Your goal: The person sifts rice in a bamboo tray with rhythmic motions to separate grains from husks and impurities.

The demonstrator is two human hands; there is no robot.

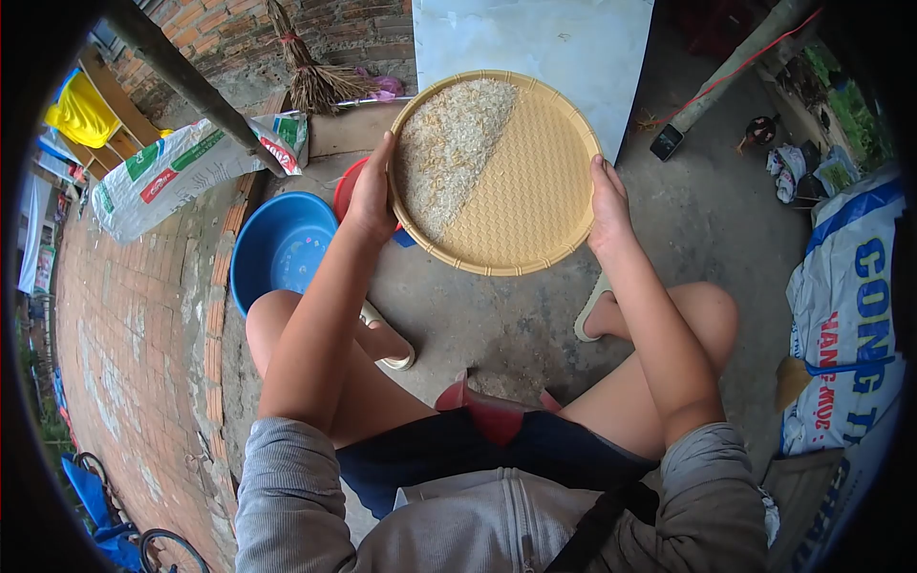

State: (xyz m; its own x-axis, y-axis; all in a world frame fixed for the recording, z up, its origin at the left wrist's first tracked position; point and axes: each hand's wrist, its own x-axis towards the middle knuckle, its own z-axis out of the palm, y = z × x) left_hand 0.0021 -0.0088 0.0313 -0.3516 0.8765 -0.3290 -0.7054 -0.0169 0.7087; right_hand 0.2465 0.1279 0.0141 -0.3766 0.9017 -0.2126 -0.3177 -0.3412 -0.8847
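Observation:
A round woven bamboo tray is held out in front of me above the floor. Whitish grain with yellowish bits covers its left part, while the weave shows bare on the right. My left hand grips the tray's left rim, thumb up along the edge. On the opposite rim, my right hand holds on with its thumb at the top edge; the fingers under the tray are partly hidden.
Left of my left forearm sits a blue basin, with a red container partly behind the forearm. A pale board stands beyond the tray. Poles, a straw broom and printed sacks lie around.

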